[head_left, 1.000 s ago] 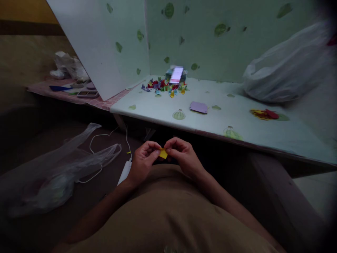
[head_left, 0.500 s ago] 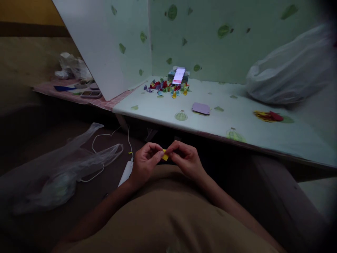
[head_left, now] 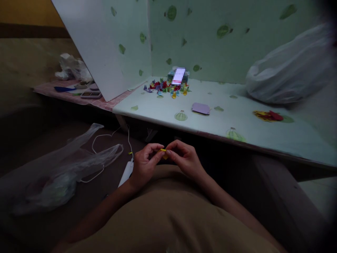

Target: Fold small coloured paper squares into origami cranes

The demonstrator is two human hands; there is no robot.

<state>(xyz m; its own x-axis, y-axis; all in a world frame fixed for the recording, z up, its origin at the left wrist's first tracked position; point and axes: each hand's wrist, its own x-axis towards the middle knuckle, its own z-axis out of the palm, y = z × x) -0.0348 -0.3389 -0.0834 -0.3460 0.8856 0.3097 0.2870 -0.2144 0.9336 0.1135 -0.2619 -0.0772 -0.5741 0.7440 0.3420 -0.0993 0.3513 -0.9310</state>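
Pale tabletop [head_left: 155, 107] ahead bears a phone [head_left: 178, 76] pixelated past reading, while this side of it left hand [head_left: 144, 162] and right hand [head_left: 187, 159] pinch yellow paper [head_left: 163, 150] between their fingers [head_left: 156, 157], mostly covered.

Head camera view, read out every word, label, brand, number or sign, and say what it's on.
None can be read.
Lit screen: pixelated, unreadable.
Box behind it: any print too small to tell.
Clear bag on the left: contents too blurred.
Yellow paper: no writing visible.
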